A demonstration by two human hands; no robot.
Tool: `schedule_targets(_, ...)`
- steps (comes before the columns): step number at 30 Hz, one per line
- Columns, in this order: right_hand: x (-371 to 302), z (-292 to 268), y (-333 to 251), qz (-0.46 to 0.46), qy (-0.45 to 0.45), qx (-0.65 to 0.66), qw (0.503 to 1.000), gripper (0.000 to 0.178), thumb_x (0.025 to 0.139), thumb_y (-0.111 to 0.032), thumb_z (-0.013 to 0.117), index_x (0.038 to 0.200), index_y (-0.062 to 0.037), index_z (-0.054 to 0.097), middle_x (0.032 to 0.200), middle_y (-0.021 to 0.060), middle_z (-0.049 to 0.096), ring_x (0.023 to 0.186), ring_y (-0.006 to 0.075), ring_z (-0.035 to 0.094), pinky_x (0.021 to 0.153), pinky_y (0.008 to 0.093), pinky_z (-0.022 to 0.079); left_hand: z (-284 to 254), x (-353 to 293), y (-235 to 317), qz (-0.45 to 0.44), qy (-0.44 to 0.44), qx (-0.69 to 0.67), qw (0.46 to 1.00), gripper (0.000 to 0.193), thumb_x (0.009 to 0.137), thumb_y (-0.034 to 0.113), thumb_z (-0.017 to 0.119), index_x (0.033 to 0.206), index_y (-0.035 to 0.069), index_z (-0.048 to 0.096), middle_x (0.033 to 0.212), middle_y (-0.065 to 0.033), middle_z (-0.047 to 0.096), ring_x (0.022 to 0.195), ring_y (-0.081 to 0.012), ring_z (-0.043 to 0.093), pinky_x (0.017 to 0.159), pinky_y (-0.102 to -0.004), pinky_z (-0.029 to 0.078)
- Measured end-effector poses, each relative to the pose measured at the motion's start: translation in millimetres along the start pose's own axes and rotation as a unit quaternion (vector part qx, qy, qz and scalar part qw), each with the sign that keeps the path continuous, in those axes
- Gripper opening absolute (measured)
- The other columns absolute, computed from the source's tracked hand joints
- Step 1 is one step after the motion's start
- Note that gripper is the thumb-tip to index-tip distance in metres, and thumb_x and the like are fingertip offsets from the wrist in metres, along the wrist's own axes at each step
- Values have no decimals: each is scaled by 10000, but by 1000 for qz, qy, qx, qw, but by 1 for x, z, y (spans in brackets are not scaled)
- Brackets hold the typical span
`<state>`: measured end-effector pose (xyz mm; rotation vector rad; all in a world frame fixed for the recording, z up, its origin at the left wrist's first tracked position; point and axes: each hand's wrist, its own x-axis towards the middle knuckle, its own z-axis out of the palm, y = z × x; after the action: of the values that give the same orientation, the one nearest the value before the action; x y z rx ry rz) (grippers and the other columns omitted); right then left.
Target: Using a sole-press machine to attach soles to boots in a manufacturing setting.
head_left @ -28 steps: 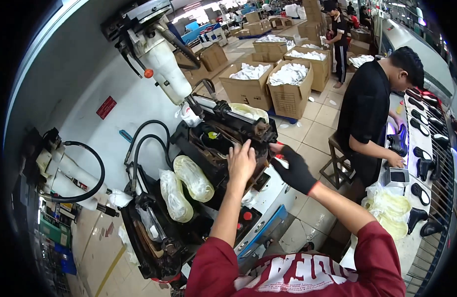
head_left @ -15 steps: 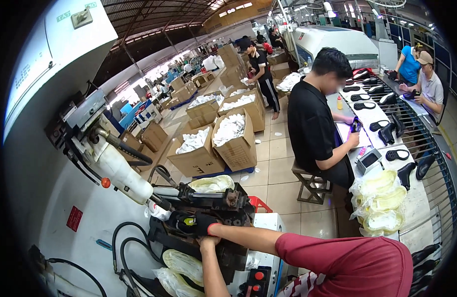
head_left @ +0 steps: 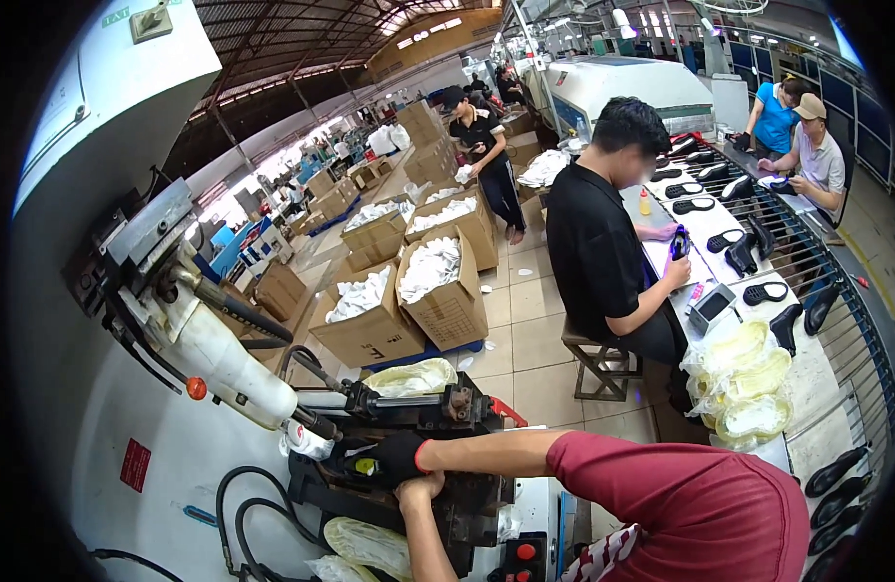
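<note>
In a black glove with a red cuff, my right hand (head_left: 403, 458) is closed on a dark shoe (head_left: 342, 456) in the machine (head_left: 457, 400). A yellow-green patch (head_left: 367, 467) shows at the shoe's top, beside my gloved fingers. My bare left hand (head_left: 420, 484) lies just below the right wrist, against the machine's dark metal part; its fingers are mostly hidden. The white-covered press arm (head_left: 244, 364) slants down from the upper left, its dark rod ending close to the shoe.
Red push buttons (head_left: 526, 551) sit on a box near my body. Yellowish plastic-wrapped pieces (head_left: 370, 545) lie below the machine. Ahead stand cartons (head_left: 447, 315) of white pieces. A seated co-worker (head_left: 602, 233) holds a shoe at the roller conveyor (head_left: 845, 383) on the right.
The view has shifted slightly, so the scene sits further left. Both hands remain together at the shoe. The standing person among the cartons has changed posture.
</note>
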<state>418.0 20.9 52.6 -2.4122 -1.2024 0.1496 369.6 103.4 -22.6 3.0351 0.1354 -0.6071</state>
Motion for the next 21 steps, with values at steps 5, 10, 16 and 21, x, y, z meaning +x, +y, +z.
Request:
schedule_targets(5, -13, -13, 3, -21, 57, 93, 994, 507, 792, -286, 696, 1263, -111, 628, 1119, 217, 693, 1038, 402, 667, 892, 454, 540, -50, -45, 48, -102, -131, -84, 982, 827, 983, 692, 193, 1608, 152, 229, 1643, -168, 254, 1522, -330, 227, 1251, -436, 190)
schedule_targets(10, -25, -33, -28, -112, 144, 174, 968, 462, 758, -223, 704, 1205, -116, 661, 1095, 205, 696, 1039, 412, 659, 879, 480, 539, 15, -4, -16, -61, -45, -86, 993, 712, 1013, 619, 216, 1585, 205, 315, 1626, -135, 311, 1494, -353, 304, 1203, -512, 273)
schedule_targets(16, -45, -37, -38, -219, 169, 30, 960, 398, 765, -251, 721, 1135, -115, 670, 1005, 182, 707, 941, 386, 685, 803, 492, 549, 13, -29, -9, -45, 20, -148, 988, 690, 1008, 594, 319, 1488, 122, 470, 1522, -197, 450, 1418, -363, 420, 1146, -457, 353)
schedule_targets(21, -103, -71, 8, -245, 259, -8, 934, 421, 742, -294, 738, 1115, -108, 674, 944, 175, 704, 840, 391, 691, 716, 500, 552, -6, -107, 29, 11, 216, -322, 922, 501, 974, 391, 587, 1147, -69, 688, 1249, -277, 648, 1234, -363, 587, 1050, -423, 448)
